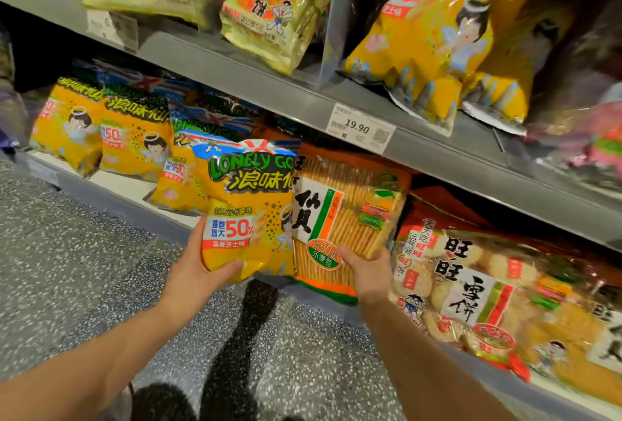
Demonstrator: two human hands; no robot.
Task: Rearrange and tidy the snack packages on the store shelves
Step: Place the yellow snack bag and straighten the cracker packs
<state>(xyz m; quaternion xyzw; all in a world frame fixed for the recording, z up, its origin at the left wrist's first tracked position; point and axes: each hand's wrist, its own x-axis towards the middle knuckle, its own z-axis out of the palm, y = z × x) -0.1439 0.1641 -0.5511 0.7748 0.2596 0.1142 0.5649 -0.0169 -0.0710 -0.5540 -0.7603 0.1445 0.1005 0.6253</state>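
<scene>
left grip clasps bag, right grip crackers

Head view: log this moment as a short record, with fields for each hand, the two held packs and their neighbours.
left hand: grips the bottom of the yellow snack bag
right hand: grips the bottom of the cracker pack
held packs: side by side, edges meeting, at the front of the lower shelf
to the left: more yellow bags on that shelf
to the right: rice cracker packs
price tag: 19.90, on the upper shelf edge
</scene>
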